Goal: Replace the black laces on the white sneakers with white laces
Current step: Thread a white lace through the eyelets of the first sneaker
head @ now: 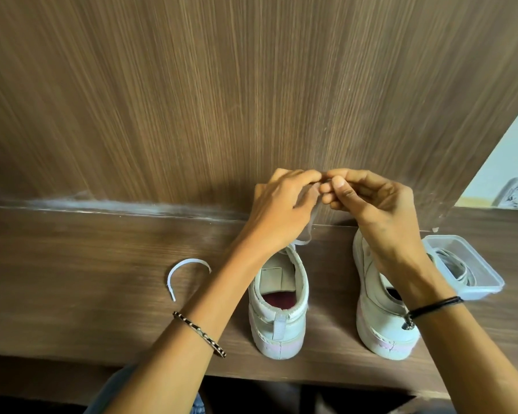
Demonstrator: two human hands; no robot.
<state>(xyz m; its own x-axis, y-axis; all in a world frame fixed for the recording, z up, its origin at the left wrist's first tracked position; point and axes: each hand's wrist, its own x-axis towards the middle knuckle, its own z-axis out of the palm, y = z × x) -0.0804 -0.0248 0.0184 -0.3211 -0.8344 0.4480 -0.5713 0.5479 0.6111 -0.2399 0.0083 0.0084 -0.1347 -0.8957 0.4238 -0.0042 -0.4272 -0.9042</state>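
Two sneakers: left sneaker (277, 309), right sneaker (380, 321). Two hands: left hand (281, 204), right hand (374, 198). One tub (491, 282), far right. Two wristbands: bangle (199, 333) left, cord (434, 306) right. Two white stretches outside the tub: curved lace (189, 273) at left, pinched lace (308, 222) between both hands. Coiled laces (458, 268) in tub, count unclear.

Brown wood-grain shelf (72, 264) in front of me. On it stand the left sneaker (277, 318) and right sneaker (380, 327), both white, heels toward me, apart. A curved white lace (189, 261) lies left of them. A clear plastic container (491, 289) sits just beside the right sneaker.
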